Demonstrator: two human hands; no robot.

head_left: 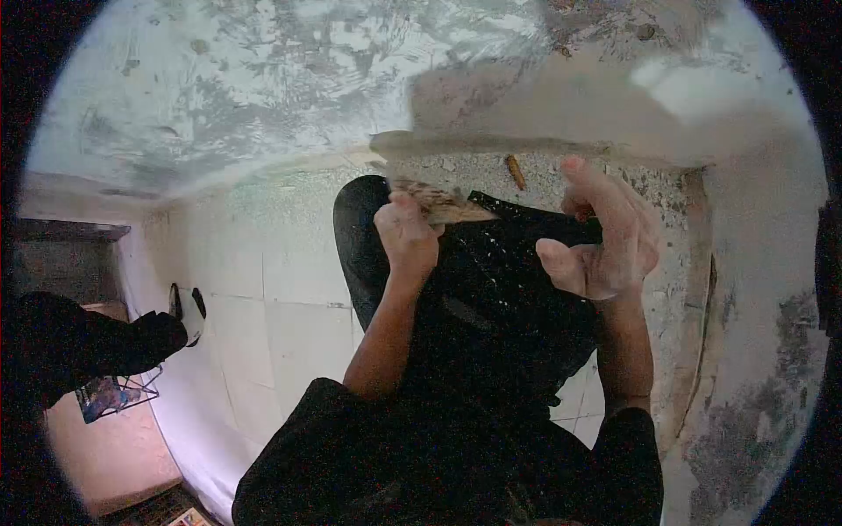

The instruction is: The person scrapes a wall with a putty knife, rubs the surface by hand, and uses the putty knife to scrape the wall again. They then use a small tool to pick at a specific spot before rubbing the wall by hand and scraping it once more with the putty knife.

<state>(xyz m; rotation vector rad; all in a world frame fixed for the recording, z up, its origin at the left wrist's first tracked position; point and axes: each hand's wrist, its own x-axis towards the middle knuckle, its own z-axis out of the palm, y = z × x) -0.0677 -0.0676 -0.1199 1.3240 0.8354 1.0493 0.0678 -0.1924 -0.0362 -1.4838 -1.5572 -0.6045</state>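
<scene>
Head view. Found the left hand (408, 230) closed on the lower left end of a mottled brown flat piece (434, 200), with the thumb near its upper edge. Located the piece above the dark trousers (474, 307), just right of the bent knee (355, 210) in the picture, near the foot of the patchy wall (289, 79). Could not identify its material because of blur.

Observed the right hand (618, 237) across from it, blurred, with thumb and fingers spread apart in a loose curl. Saw a dark strip (544, 221) reaching toward the gap between them; could not tell its nature, nor confirm a grip on it.

Recorded a small orange-brown sliver (515, 173) on the gritty floor edge beside the wall, beyond the dark strip, and pale specks on the trousers.

Judged a slip of the mottled piece the main risk, owing to a hold at one end only. Considered a scrape against wall or floor possible from a careless tilt, given the closeness of both. Rated a pinch or knock to the right fingers possible too, if brought quickly toward the piece. Suspected loose grit of spoiling the grip or marking a surface.
</scene>
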